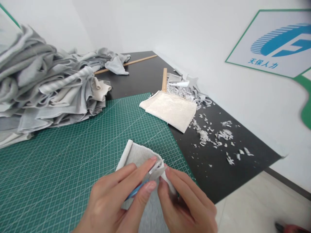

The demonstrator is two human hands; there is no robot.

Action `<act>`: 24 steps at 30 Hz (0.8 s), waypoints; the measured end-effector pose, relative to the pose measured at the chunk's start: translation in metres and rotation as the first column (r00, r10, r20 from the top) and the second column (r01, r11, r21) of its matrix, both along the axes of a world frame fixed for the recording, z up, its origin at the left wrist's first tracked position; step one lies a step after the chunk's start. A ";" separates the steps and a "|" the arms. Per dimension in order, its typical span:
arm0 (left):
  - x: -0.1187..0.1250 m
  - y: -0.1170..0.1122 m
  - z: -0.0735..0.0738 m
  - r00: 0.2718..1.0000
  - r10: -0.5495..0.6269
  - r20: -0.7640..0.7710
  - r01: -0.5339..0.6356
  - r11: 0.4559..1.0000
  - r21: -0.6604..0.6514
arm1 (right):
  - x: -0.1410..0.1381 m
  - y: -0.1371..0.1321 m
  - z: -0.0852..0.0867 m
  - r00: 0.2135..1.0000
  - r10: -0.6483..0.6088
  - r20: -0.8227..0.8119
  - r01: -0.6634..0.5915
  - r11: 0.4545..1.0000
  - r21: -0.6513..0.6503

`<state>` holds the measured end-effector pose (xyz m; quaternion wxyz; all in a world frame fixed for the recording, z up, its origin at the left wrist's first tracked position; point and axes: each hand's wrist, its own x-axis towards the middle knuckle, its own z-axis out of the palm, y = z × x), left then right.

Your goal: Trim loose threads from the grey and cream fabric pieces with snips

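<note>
My left hand (pixel 114 197) grips a blue-handled tool (pixel 136 191), whose tip is hidden among my fingers and the cloth. My right hand (pixel 187 207) pinches the edge of a piece of grey fabric (pixel 138 155), which has a rolled pale border. A small white flap (pixel 155 167) stands up where my two hands almost meet. The fabric hangs down over a green cutting mat (pixel 73 168), and both hands are just above the mat's lower part.
A large heap of grey cloth (pixel 36 81) lies at the left. Beyond the mat, a beige cloth piece (pixel 170 110), wooden rulers (pixel 164 79) and fabric scraps (pixel 211 136) lie on the black table (pixel 218 168). A wall stands along its right side.
</note>
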<state>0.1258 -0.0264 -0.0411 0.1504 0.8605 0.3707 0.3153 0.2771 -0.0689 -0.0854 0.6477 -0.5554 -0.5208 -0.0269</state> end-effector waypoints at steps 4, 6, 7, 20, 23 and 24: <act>0.004 -0.007 0.000 0.998 0.066 -0.013 -0.066 0.998 0.012 | -0.001 -0.002 -0.003 0.998 -0.048 0.027 0.048 0.999 -0.009; 0.006 -0.009 0.000 0.990 0.137 -0.027 -0.136 0.990 0.037 | -0.001 -0.002 -0.002 0.997 -0.069 0.046 0.070 0.998 -0.007; 0.008 -0.010 0.000 0.986 0.166 -0.026 -0.164 0.985 0.047 | -0.002 -0.001 -0.001 0.996 -0.078 0.054 0.078 0.997 -0.004; 0.016 -0.012 0.011 0.988 0.146 0.043 -0.141 0.984 -0.105 | 0.012 -0.004 0.021 0.980 0.040 0.197 -0.007 0.987 -0.163; 0.015 -0.009 0.008 0.984 0.156 0.079 -0.142 0.977 -0.160 | 0.013 -0.004 0.020 0.980 -0.007 0.198 0.036 0.989 -0.146; 0.015 -0.008 0.008 0.982 0.160 0.096 -0.141 0.974 -0.177 | 0.012 -0.005 0.019 0.980 -0.011 0.199 0.040 0.989 -0.140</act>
